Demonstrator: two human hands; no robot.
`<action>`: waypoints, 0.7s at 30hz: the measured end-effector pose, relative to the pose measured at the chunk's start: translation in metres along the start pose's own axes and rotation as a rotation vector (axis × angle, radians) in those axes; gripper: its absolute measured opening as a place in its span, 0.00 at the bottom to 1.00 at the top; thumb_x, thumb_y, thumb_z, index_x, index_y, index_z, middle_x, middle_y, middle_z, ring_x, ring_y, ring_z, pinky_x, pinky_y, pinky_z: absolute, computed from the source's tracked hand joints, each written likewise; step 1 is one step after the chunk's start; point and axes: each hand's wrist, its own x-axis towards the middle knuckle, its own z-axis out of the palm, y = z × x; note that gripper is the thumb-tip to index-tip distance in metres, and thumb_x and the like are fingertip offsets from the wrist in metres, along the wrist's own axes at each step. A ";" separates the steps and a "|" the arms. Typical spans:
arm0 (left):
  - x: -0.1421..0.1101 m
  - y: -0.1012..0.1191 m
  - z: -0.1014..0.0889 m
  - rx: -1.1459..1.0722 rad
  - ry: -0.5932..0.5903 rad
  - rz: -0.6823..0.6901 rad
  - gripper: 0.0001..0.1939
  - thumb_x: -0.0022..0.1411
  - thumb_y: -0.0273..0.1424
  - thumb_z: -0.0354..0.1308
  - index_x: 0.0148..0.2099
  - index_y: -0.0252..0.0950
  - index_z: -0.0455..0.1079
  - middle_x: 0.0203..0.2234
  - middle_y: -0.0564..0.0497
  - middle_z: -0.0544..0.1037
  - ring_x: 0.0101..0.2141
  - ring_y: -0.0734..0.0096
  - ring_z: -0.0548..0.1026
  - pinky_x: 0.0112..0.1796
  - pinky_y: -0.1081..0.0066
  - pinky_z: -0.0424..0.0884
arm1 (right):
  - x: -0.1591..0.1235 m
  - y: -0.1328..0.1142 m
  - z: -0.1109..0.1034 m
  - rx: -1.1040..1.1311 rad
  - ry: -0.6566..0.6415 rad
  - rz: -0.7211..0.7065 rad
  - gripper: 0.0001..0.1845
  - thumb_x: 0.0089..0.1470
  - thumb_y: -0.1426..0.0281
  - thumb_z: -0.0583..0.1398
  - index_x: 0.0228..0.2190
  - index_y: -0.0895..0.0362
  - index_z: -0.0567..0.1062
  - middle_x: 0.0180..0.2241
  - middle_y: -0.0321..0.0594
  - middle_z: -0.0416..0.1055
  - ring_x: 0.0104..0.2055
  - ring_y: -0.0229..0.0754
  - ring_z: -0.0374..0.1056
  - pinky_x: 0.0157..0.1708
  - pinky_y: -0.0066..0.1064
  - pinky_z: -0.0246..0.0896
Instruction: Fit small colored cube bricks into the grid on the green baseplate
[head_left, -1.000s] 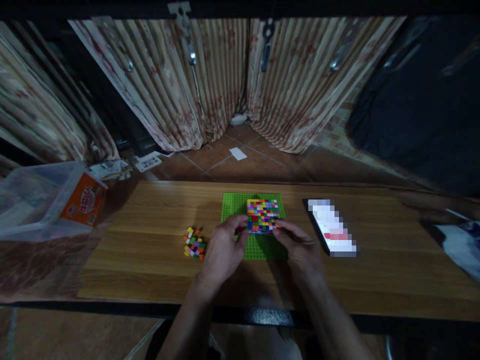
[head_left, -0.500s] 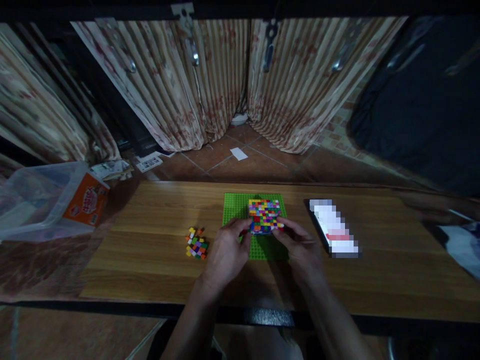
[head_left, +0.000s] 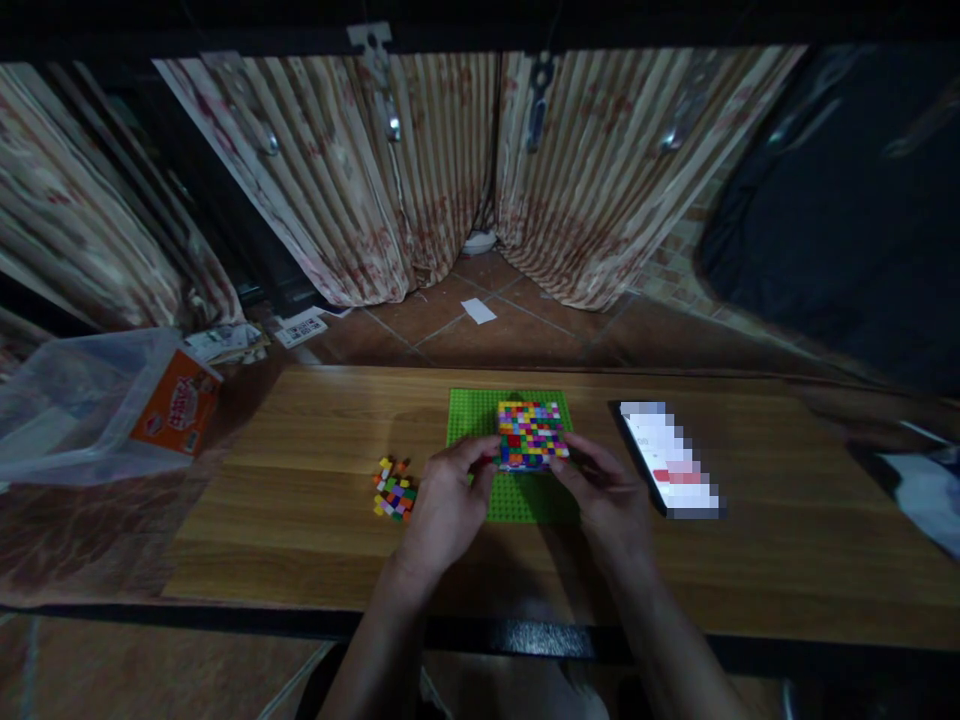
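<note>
A block built of many small coloured toy bricks (head_left: pixel 532 430) is over the green studded baseplate (head_left: pixel 517 502). I cannot tell whether it is fixed to the plate. My left hand (head_left: pixel 456 500) grips the block's left side near the front corner, thumb and fingers bent around it. On the opposite side, my right hand (head_left: pixel 609 500) pinches the right front corner between thumb and fingers. Both hands partly cover the plate's front edges. A small heap of loose bricks (head_left: pixel 394 490) lies on the wood to the left of my left hand.
A lit phone (head_left: pixel 664 455) rests to the right on the wooden table (head_left: pixel 300 500). Beyond the table's left end stands a clear plastic bin (head_left: pixel 90 400) with an orange label. Striped curtains (head_left: pixel 420 180) hang behind, and a white card (head_left: pixel 478 310) lies on the tiled floor.
The whole view has shifted slightly downward. My right fingers have moved a little on the block's right side; both hands stay at the block.
</note>
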 end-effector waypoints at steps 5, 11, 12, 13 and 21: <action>0.001 -0.001 -0.003 -0.037 0.004 0.015 0.15 0.63 0.20 0.56 0.49 0.37 0.76 0.42 0.48 0.82 0.42 0.68 0.81 0.46 0.64 0.78 | -0.008 -0.011 0.005 -0.216 0.089 -0.316 0.09 0.55 0.65 0.65 0.38 0.52 0.82 0.41 0.42 0.77 0.44 0.45 0.74 0.46 0.42 0.71; -0.001 0.008 -0.007 -0.115 -0.030 0.074 0.16 0.63 0.21 0.58 0.51 0.40 0.75 0.40 0.50 0.81 0.40 0.71 0.81 0.46 0.67 0.79 | -0.027 -0.025 0.015 -0.300 -0.197 -0.513 0.13 0.60 0.71 0.61 0.45 0.49 0.79 0.42 0.40 0.78 0.45 0.42 0.75 0.45 0.36 0.72; -0.002 0.010 -0.007 -0.122 -0.041 0.086 0.16 0.63 0.22 0.58 0.52 0.40 0.75 0.40 0.50 0.82 0.40 0.71 0.81 0.46 0.67 0.79 | -0.029 -0.026 0.015 -0.309 -0.235 -0.513 0.14 0.60 0.72 0.61 0.46 0.49 0.79 0.43 0.40 0.78 0.46 0.42 0.75 0.46 0.36 0.72; -0.002 0.012 -0.008 -0.131 -0.051 0.098 0.16 0.63 0.22 0.58 0.52 0.40 0.75 0.40 0.50 0.82 0.40 0.71 0.81 0.46 0.67 0.79 | -0.031 -0.027 0.014 -0.317 -0.261 -0.508 0.14 0.60 0.72 0.60 0.47 0.48 0.78 0.44 0.40 0.78 0.46 0.42 0.75 0.47 0.36 0.72; -0.004 0.017 -0.008 -0.154 -0.089 0.145 0.15 0.63 0.21 0.59 0.49 0.40 0.77 0.39 0.51 0.83 0.39 0.72 0.81 0.44 0.69 0.78 | -0.034 -0.027 0.013 -0.331 -0.276 -0.473 0.13 0.62 0.71 0.59 0.45 0.48 0.79 0.42 0.39 0.80 0.45 0.42 0.76 0.45 0.34 0.73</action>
